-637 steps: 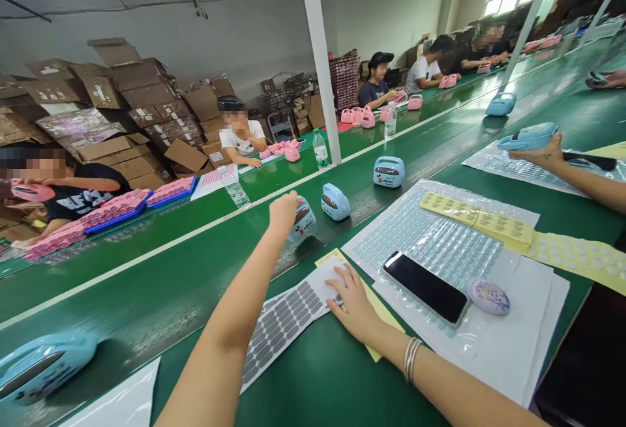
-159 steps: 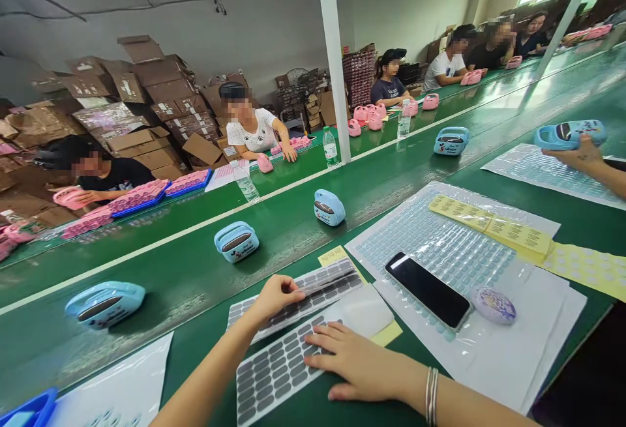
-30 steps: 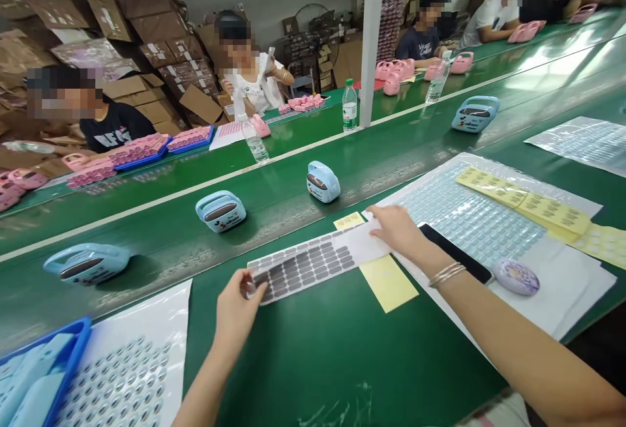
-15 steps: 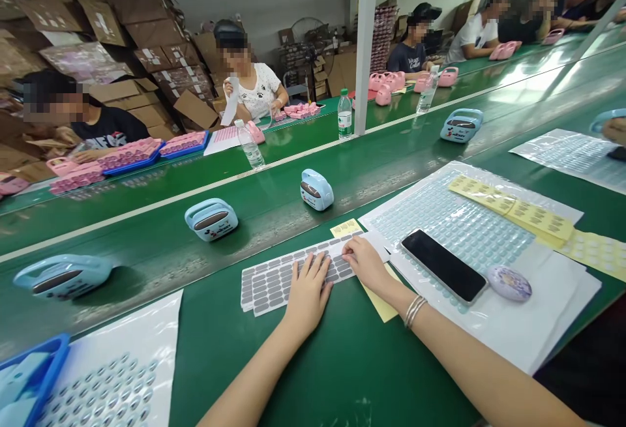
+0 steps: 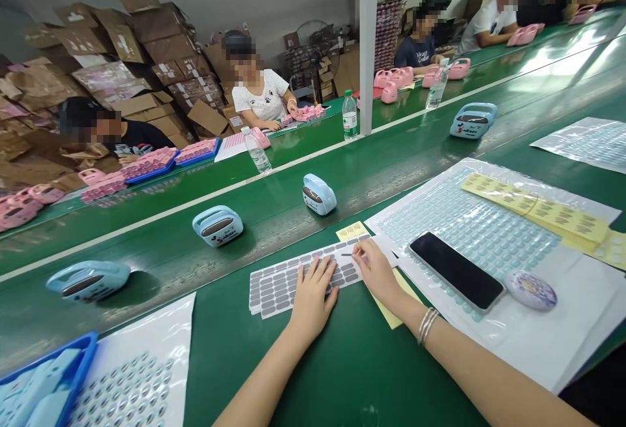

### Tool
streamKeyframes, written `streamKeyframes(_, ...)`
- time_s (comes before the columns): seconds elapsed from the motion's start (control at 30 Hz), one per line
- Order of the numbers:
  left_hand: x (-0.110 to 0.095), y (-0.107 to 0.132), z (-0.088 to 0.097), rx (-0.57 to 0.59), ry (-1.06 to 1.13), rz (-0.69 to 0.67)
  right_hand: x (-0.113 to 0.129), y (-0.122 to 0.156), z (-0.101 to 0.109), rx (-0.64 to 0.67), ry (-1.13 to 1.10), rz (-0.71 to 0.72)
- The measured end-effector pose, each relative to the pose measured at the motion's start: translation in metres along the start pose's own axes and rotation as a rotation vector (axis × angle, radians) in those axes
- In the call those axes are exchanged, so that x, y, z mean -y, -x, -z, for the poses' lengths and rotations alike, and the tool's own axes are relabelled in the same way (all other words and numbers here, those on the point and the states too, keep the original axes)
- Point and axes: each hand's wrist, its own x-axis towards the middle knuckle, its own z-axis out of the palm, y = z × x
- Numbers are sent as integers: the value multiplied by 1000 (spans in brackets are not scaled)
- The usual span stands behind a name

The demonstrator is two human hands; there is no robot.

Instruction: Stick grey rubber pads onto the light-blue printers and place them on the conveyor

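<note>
My left hand (image 5: 313, 300) lies flat with its fingers spread on a white sheet of grey oval stickers (image 5: 278, 289). Another such sheet shows from under its edge. My right hand (image 5: 374, 269) is closed in a pinch over the right end of the sheet. From its fingertips a small grey sticker (image 5: 346, 255) sticks out to the left, seen nearly edge-on. A yellow paper (image 5: 400, 303) lies partly beneath my right hand and wrist.
Light-blue handled plastic cases (image 5: 218, 225) stand on the green belt (image 5: 161, 244) beyond the sheets. To my right are a black phone (image 5: 457, 270), a purple oval object (image 5: 531, 290) and clear sticker sheets (image 5: 469, 218). A blue tray (image 5: 90, 355) sits at lower left. Co-workers sit opposite.
My right hand has lifted slightly and a grey sticker now shows at its fingertips. My left hand stays on the sheet. The view has shifted; a co-worker opposite has lowered a white strip.
</note>
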Motion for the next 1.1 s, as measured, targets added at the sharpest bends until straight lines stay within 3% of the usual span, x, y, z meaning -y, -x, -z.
streamKeyframes(0.3, 1, 0, -3, -27, -20, -18, 14, 10, -3, 86, 105, 24)
streamKeyframes(0.6, -1, 1, -10, -42, 43, -4, 9, 2, -2, 201, 106, 33)
streamKeyframes(0.7, 11, -4, 1, -57, 152, -40, 5, -2, -2, 254, 92, 35)
streamKeyframes(0.73, 22, -8, 12, -115, 199, -37, 4, -3, -2, 267, 83, 31)
streamKeyframes(0.8, 56, -22, 47, -353, 251, 30, 1, -4, -1, 280, 55, 18)
streamKeyframes(0.87, 103, -39, 93, -651, 177, 174, 0, -4, 0, 283, 18, 3)
streamKeyframes(0.9, 128, -46, 115, -714, 119, 237, 0, -4, 0, 281, -1, -5)
streamKeyframes(1.0, 199, -57, 161, -613, 145, 490, 0, -5, 3, 290, -46, -24)
streamKeyframes(1.1, 249, -46, 168, -661, 228, 691, 1, -6, 5, 307, -71, -30)
